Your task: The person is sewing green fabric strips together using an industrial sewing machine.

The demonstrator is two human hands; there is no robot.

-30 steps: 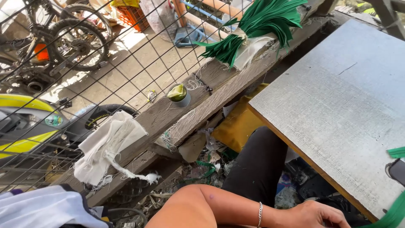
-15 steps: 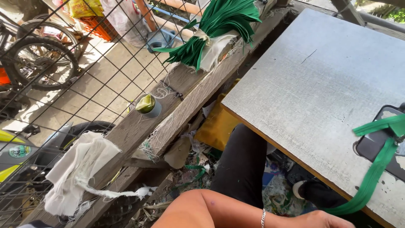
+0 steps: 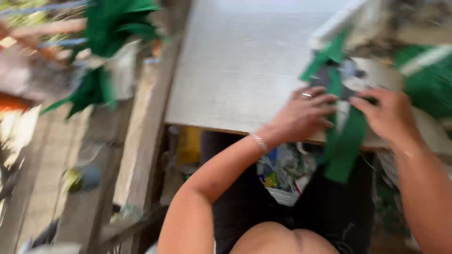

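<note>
Our left hand [image 3: 303, 115] presses flat on the green strap [image 3: 341, 141] at the tabletop [image 3: 235, 70] edge; our right hand [image 3: 388, 117] pinches it. We should keep it flat and taut.

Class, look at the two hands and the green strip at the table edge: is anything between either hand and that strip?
Nothing visible. The left hand lies against the green strip and the right hand touches it from the other side, at the table edge.
</note>
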